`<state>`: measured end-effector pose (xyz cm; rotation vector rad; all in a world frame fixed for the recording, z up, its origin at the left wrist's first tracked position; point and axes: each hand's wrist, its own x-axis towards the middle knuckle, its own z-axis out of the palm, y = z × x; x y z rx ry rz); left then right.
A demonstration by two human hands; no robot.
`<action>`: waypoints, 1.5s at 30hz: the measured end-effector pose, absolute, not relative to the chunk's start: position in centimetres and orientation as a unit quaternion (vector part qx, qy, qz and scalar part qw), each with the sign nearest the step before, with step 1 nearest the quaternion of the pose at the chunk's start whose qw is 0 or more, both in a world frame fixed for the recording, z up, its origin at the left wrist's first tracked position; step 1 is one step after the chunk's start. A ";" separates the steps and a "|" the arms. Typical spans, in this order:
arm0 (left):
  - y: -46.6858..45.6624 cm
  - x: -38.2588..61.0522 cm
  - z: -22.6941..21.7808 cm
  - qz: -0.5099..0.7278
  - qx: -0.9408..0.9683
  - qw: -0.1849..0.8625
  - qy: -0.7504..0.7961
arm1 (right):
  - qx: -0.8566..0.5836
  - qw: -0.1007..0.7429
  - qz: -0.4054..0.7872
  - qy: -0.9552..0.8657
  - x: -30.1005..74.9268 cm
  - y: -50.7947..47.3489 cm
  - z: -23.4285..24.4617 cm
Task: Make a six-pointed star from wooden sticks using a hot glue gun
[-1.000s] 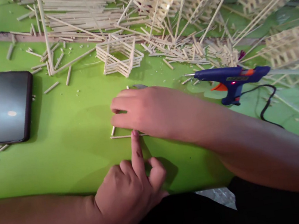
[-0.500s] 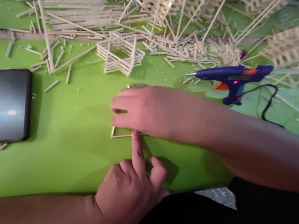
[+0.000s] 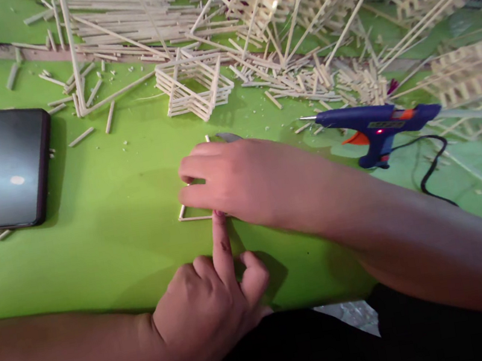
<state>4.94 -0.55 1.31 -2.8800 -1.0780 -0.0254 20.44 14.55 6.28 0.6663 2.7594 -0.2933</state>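
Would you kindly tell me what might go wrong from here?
Burn: the red light on the glue gun is lit, so the metal tip may be hot, and the right forearm lies nearby.
Snag: the black cord loops beside that forearm, so moving it might drag the glue gun.
Shift: one finger of the left hand rests at the thin sticks, partly hidden by the right hand, so moving either hand could nudge them.
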 end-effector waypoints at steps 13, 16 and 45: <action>-0.3 5.0 1.3 0.012 -0.936 0.033 -0.350 | 0.543 -0.011 -0.131 0.829 24.0 16.1 8.9; -0.4 4.9 1.2 0.012 -0.937 0.033 -0.347 | 0.584 0.018 -0.170 0.794 23.4 16.5 8.0; 0.1 4.8 1.9 0.037 -0.939 0.051 -0.339 | 0.569 0.052 -0.110 0.813 22.2 14.8 5.5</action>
